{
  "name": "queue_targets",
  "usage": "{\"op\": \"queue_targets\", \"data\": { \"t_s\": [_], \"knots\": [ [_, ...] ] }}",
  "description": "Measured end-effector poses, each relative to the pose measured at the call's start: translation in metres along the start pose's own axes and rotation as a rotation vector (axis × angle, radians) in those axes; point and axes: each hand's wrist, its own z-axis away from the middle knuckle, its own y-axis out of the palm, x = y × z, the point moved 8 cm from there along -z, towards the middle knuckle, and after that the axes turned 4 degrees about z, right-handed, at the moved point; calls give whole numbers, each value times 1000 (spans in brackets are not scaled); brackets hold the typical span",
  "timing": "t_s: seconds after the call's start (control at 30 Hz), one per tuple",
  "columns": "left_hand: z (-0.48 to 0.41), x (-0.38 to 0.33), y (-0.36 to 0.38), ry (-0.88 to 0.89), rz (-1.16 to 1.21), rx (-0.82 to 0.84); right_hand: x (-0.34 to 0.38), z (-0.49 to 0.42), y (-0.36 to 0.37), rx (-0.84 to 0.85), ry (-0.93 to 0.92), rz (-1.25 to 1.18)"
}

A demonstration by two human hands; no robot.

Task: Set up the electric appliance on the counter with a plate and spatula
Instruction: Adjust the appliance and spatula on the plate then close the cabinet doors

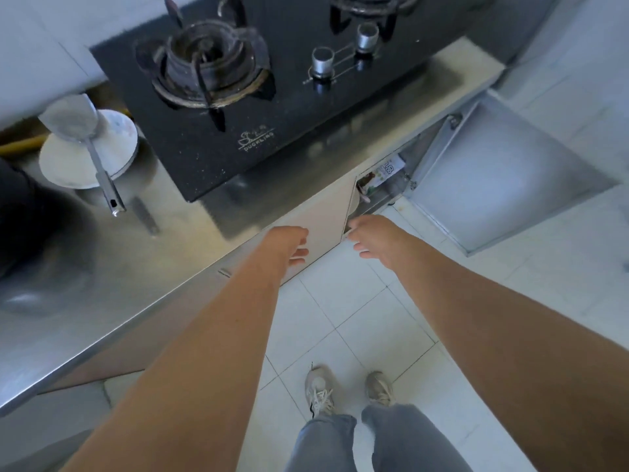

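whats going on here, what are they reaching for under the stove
A person stands at a steel counter, both bare arms reaching down to the cabinet below the black gas hob. The left hand and right hand hold nothing. The right grey cabinet door hangs open. A metal spatula rests on a white plate.

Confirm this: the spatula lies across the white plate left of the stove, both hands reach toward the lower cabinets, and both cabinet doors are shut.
Not quite. The head view shows only the left cabinet door shut; the right door is swung wide open. The rest holds: the spatula lies across the white plate left of the stove, and the left hand and right hand reach toward the lower cabinets.
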Motion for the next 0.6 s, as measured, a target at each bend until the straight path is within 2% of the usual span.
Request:
{"op": "queue_targets", "data": {
  "t_s": [0.3, 0.6],
  "knots": [
    [23, -46, 159, 60, -199, 141, -66, -2, -163, -157, 59, -93],
    [19, -87, 334, 42, -229, 181, -109, -35, -345, -295, 47, 227]
  ]
}}
